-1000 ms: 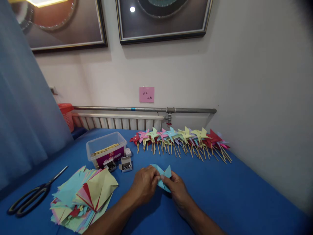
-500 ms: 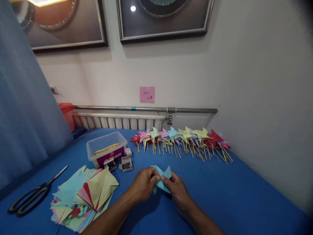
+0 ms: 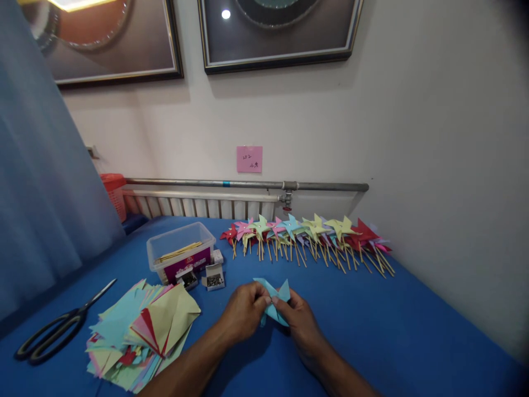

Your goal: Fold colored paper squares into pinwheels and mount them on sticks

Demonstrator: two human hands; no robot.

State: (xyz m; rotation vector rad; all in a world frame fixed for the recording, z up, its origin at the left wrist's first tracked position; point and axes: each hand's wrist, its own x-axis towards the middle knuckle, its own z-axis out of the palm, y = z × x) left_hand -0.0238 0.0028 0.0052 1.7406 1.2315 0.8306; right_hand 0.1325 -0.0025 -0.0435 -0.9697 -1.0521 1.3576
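Head view: a light-blue paper pinwheel blank [image 3: 274, 300] is pinched between both hands just above the blue table [image 3: 392, 331].
Left hand [image 3: 244, 312]: closed on the blank's left side.
Right hand [image 3: 301, 324]: closed on its lower right edge.
Change: since a second ago the grip is unaltered; the folded points are merely drawn slightly closer, so the folding looks mid-step.
Nearby: stacked cut paper squares [image 3: 140, 331], scissors [image 3: 58, 328], a pin box [image 3: 214, 275], finished pinwheels [image 3: 306, 237].
Hidden: the blank's centre and fingertips are covered; pin presence cannot be told.

Pale wall [image 3: 413, 121], framed pictures [image 3: 276, 33], radiator [image 3: 198, 207], blue curtain [image 3: 41, 182].
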